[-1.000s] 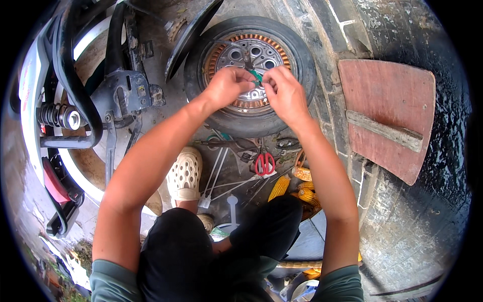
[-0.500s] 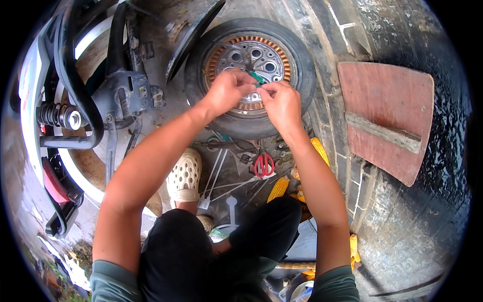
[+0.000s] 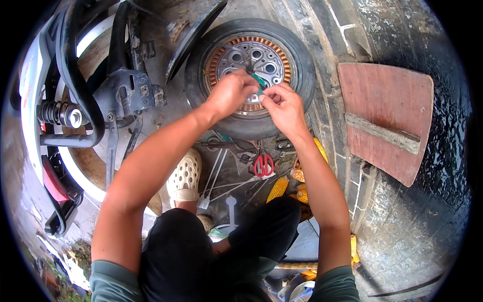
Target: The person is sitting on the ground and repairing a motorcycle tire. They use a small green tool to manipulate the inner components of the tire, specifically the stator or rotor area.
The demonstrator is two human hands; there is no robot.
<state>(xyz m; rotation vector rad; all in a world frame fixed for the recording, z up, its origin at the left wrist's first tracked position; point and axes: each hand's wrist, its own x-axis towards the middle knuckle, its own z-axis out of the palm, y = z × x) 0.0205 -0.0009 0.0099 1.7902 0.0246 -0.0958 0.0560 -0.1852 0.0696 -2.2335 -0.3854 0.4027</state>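
Both hands are over a wheel hub motor point(image 3: 269, 56), whose metal centre is ringed by copper coils point(image 3: 286, 65) inside a black tyre point(image 3: 300, 68). My left hand point(image 3: 232, 92) is closed, its fingertips pinching a small flat green piece point(image 3: 258, 80), too small to identify. Close beside it, my right hand point(image 3: 285, 104) has thumb and forefinger pressed together at the piece's lower end. Whatever lies between these right fingertips is too small to make out. A dark stub, perhaps the axle or cable, stands at the hub just beyond the green piece.
Red-handled scissors point(image 3: 263, 165), other tools and white cable ties point(image 3: 214, 173) lie below the wheel. Corn cobs point(image 3: 277, 190) are at my right knee. A motorcycle frame point(image 3: 126, 95) stands left, a black disc point(image 3: 193, 40) leans by the tyre, and a wooden board point(image 3: 385, 103) lies right.
My right hand has shifted slightly down and to the right, its fingers bending differently. The left hand has moved a little right, and more of the green piece shows.
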